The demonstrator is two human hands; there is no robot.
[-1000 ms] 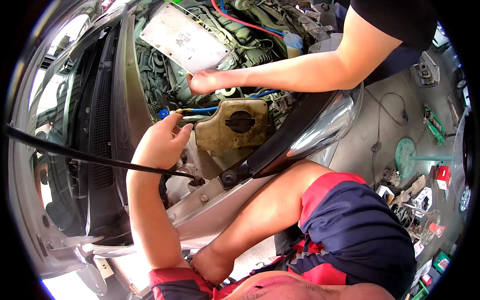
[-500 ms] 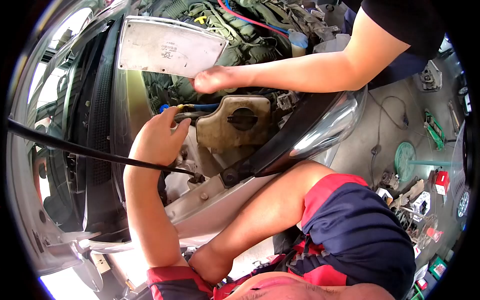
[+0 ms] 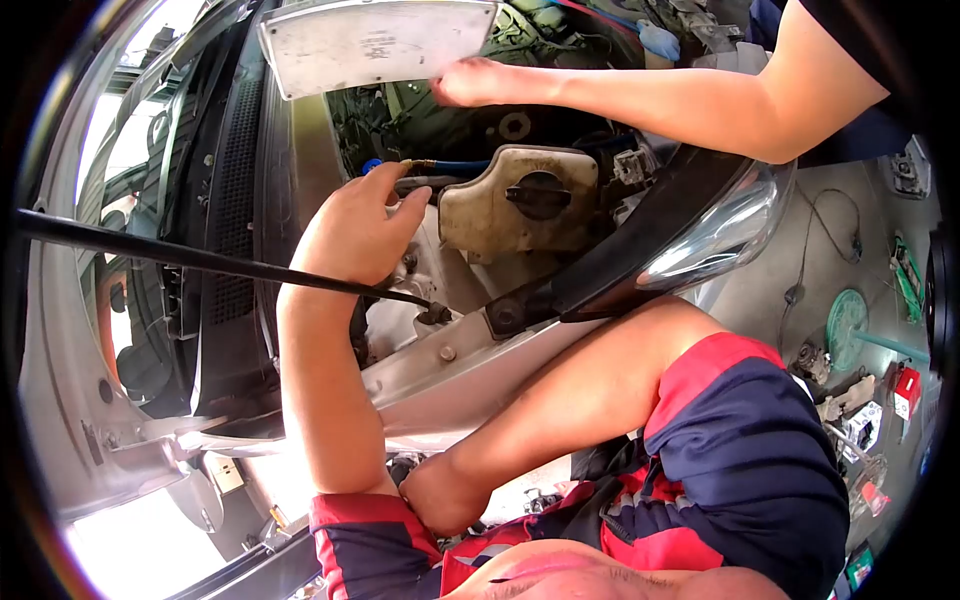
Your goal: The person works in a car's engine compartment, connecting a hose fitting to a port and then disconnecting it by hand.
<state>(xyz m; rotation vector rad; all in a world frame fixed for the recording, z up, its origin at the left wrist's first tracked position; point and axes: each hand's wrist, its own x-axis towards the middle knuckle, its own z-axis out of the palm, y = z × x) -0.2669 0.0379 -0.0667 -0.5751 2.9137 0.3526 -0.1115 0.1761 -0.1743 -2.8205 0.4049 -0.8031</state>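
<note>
My left hand (image 3: 358,232) reaches over the engine bay, thumb and forefinger apart. Its fingertips lie near a blue hose (image 3: 458,167) with a brass fitting and a blue round cap (image 3: 372,167); whether they touch is unclear. Just right of the thumb is a stained plastic reservoir (image 3: 475,215) with a black cap (image 3: 540,195). A black hood prop rod (image 3: 200,258) crosses above my left wrist. My right hand (image 3: 445,497) is tucked against my left elbow, its fingers hidden. Beyond, another person's hand (image 3: 468,82) holds a whitish flat panel (image 3: 380,45) with printed marks.
The windshield cowl (image 3: 235,200) runs along the left. A headlight (image 3: 710,235) and the fender edge (image 3: 440,370) border the bay on the near right. On the floor at right are a cable (image 3: 815,220), a green round fan-like object (image 3: 847,325) and a red box (image 3: 907,392).
My view has shifted, so the scene sits farther right and higher. The other person's hand has moved away, lifting the panel's right end. My hands keep their places over the car.
</note>
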